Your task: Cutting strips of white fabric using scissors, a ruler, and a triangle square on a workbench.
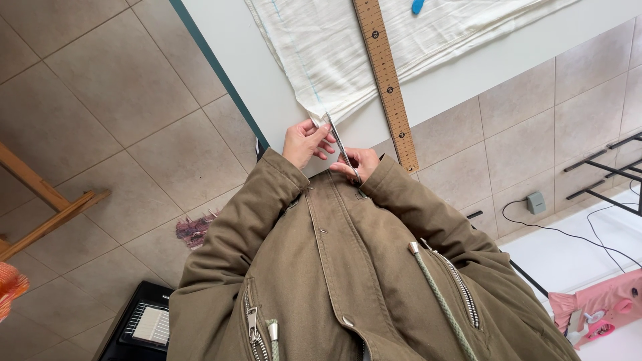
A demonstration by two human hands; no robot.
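Note:
A white cloth (374, 47) with a thin blue line drawn on it lies on a white table (481, 67). My left hand (305, 142) pinches the cloth's near corner at the table's edge. My right hand (358, 164) is shut on a pair of metal scissors (340, 144), whose blades point up into that corner along the blue line. A long wooden ruler (388, 83) lies across the cloth just right of the scissors. Both my sleeves are olive-green jacket sleeves.
A blue object (417, 6) rests on the cloth at the top edge. Beige tiled floor surrounds the table. Wooden bars (47, 200) stand at the left, a black box (144, 324) below, a pink item (602, 304) and cables at the right.

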